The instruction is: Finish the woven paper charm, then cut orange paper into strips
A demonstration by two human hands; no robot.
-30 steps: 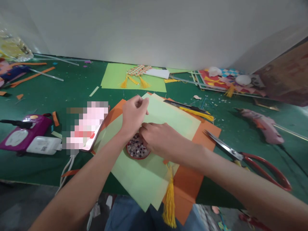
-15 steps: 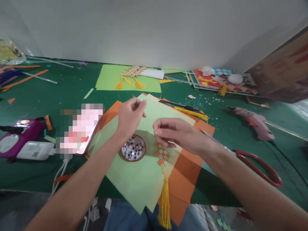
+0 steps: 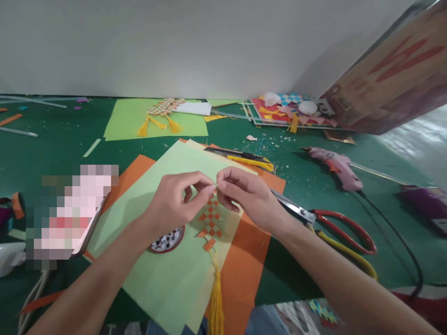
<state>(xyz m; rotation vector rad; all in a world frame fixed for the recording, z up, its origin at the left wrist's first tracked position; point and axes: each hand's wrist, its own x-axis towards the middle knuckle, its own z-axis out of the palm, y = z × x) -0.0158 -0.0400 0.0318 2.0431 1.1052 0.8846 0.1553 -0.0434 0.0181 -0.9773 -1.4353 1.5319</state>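
My left hand (image 3: pixel 178 197) and my right hand (image 3: pixel 246 193) meet fingertip to fingertip over the papers. Both are closed in a pinch, around a tiny pale bit mostly hidden by the fingers. Just below them lies a woven orange-and-green paper ornament (image 3: pixel 210 219), its top partly covered by my hands. From its lower end hangs a yellow tassel (image 3: pixel 216 298). Under my left wrist, a red-rimmed dish holds several googly eyes (image 3: pixel 167 240); my arm hides part of it. Pale green paper (image 3: pixel 150 288) lies beneath, over orange sheets (image 3: pixel 249 265).
Scissors (image 3: pixel 344 228) with red and yellow handles lie to the right, before a pink glue gun (image 3: pixel 344 170). A utility knife (image 3: pixel 240 154) rests behind my hands. At left is a blurred-out phone (image 3: pixel 77 209). A cardboard box (image 3: pixel 387 79) stands back right.
My left hand has come down from above the dish to meet my right hand's fingertips. The view has turned right, so the whole scene sits further left.
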